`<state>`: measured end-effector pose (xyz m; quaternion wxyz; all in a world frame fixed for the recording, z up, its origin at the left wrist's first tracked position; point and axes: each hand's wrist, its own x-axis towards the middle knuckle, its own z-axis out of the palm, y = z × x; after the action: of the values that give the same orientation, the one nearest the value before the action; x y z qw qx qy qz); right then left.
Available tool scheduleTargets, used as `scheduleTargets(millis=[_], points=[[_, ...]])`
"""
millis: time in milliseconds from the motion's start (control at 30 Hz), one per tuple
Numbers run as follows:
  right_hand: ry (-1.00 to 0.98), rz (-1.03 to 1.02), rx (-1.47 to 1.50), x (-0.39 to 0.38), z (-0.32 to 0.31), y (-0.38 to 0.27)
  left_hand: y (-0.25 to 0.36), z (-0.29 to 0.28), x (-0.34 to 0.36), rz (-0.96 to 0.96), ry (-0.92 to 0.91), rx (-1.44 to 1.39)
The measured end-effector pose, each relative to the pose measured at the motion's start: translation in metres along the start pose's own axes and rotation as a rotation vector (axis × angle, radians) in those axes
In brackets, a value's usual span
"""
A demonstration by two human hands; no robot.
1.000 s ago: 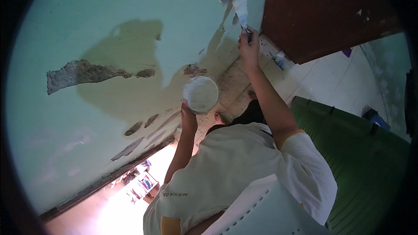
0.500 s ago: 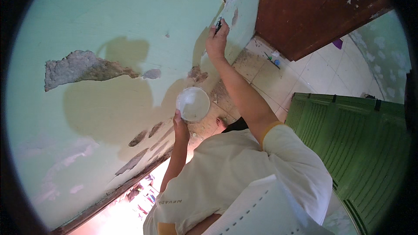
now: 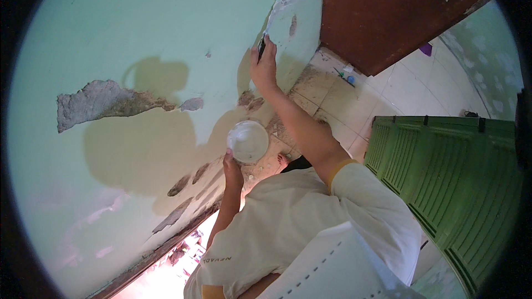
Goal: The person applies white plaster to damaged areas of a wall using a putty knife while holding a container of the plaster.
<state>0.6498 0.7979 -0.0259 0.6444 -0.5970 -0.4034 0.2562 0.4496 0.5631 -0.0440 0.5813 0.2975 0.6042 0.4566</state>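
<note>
My right hand (image 3: 264, 69) is closed round the dark handle of a putty knife (image 3: 261, 47), high on the pale green wall. Its thin blade, coated in white paste, points up toward a damaged spot (image 3: 284, 0) smeared with white. Just beside that is a small bare patch (image 3: 292, 25) of exposed plaster. Lower down, in front of the wall, my left hand (image 3: 232, 169) grips the rim and side of a round white tub (image 3: 249, 154). White paste coats the inside of the tub; most of my left fingers are hidden under it.
A large broken patch (image 3: 105, 102) of bare grey plaster spreads across the wall at left, with smaller chips (image 3: 178, 185) lower down. A brown door (image 3: 388, 16) stands at upper right. Small items lie on the tiled floor (image 3: 354, 99), and a green louvred panel (image 3: 449, 177) rises at right.
My right hand has moved a little down and left, and the putty knife's white-coated blade now shows more. The view has shifted slightly; my left hand still holds the tub.
</note>
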Motion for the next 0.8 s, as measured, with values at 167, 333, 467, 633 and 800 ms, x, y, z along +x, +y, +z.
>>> scheduleTargets(millis=[167, 333, 467, 633, 800], points=[[0.055, 0.051, 0.128, -0.02, -0.004, 0.026, -0.007, 0.008, 0.015, -0.048, -0.007, -0.005], [0.16, 0.009, 0.077, 0.011, -0.006, 0.024, 0.005, 0.016, 0.012, -0.042, -0.011, -0.002], [0.12, 0.055, -0.01, 0.021, 0.014, 0.017, 0.005, 0.01, 0.011, -0.077, -0.062, 0.068], [-0.026, 0.123, 0.027, 0.001, 0.01, 0.002, -0.003, 0.01, 0.005, -0.059, 0.021, 0.009], [0.061, 0.023, 0.035, -0.014, -0.007, 0.033, -0.005, 0.01, 0.007, -0.084, -0.005, 0.013]])
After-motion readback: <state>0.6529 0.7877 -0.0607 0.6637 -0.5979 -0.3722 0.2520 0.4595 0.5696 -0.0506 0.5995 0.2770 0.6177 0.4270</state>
